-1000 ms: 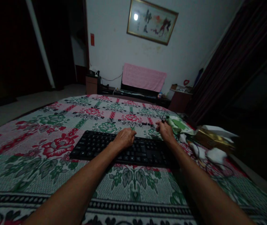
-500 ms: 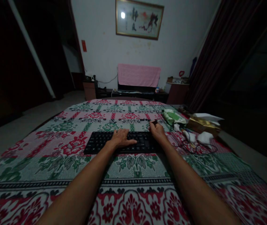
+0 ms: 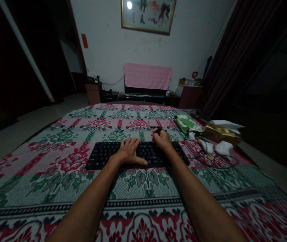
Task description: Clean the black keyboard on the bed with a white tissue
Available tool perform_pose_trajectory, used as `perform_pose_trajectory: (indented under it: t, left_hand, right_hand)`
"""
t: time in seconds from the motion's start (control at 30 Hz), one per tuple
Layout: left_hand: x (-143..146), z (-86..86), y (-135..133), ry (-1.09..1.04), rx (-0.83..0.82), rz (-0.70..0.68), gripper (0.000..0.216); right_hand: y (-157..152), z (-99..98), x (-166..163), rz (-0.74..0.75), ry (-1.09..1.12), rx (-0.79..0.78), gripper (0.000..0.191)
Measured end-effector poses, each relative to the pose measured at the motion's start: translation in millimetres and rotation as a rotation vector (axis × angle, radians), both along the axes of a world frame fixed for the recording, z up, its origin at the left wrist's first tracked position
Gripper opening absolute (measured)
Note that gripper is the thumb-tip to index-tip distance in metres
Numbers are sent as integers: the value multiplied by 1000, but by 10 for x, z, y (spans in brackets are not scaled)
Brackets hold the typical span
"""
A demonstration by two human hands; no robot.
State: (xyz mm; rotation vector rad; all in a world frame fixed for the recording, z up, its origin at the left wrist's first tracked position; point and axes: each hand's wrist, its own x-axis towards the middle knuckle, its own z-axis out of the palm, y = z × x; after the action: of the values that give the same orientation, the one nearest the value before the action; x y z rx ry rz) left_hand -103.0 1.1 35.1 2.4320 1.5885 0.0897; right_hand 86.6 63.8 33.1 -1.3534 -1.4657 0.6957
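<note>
A black keyboard lies flat across the patterned cloth in front of me. My left hand rests on its middle, palm down, with fingers spread and the thumb pointing right. Over the keyboard's far edge, right of the middle, is my right hand. Its fingers are closed around a small black object at the fingertips; its kind is too dark and small to tell. My right wrist and forearm cross above the right part of the keys and hide some of them.
To the right lie a green-and-white soft pack, a gold box with white paper, crumpled white tissues and a loose dark cable. The flowered cloth covers the table. A pink towel hangs beyond it.
My right hand has moved left along the keyboard's far edge with the small black object. My left hand stays spread on the keys. The view has tilted slightly down.
</note>
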Motion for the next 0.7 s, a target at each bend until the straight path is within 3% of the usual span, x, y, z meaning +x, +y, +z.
perform_pose_trajectory:
  t: [0.17, 0.37, 0.7]
  left_hand:
    - [-23, 85, -39, 41, -66, -29, 133]
    - [4, 95, -105, 8, 46, -44, 127]
    - [115, 46, -37, -62, 123, -30, 117]
  right_hand:
    - [22, 11, 166, -15, 107, -38, 23]
    - [25, 22, 183, 77, 238, -160, 21]
    - [-41, 72, 204, 312, 157, -49, 27]
